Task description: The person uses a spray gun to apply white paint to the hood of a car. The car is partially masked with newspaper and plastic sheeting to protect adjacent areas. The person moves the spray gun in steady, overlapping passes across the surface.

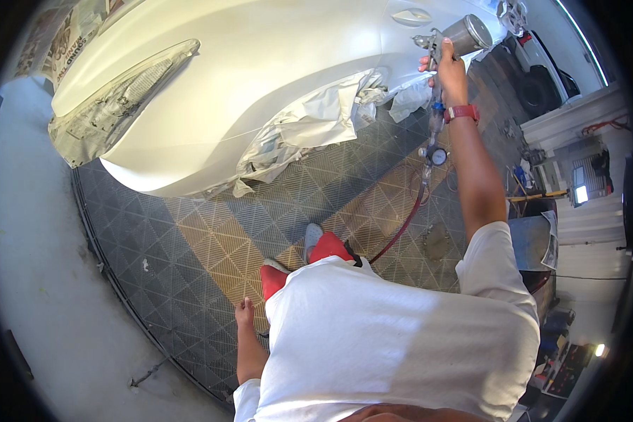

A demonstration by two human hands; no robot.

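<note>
My right hand [451, 70] is wrapped round the handle of a spray gun [435, 50], held out at the far right. A grey metal cup [468, 35] is fixed to the gun, and its nozzle faces left, near the white car body [288, 63]. Below the grip hang a round pressure gauge [438, 156] and a red air hose [409, 218]. The gun is beside the door handle [411, 16], apart from the panel. At my left side my left hand [244, 311] hangs low, its fingers loosely curled with nothing visible in them.
Masking paper covers the headlight [126, 102], and crumpled white sheeting [316, 123] covers the wheel. The hose trails over the tiled grey and tan floor [218, 246]. A pale wall [42, 267] curves along the left. Shop equipment [534, 235] and another vehicle [541, 77] stand at right.
</note>
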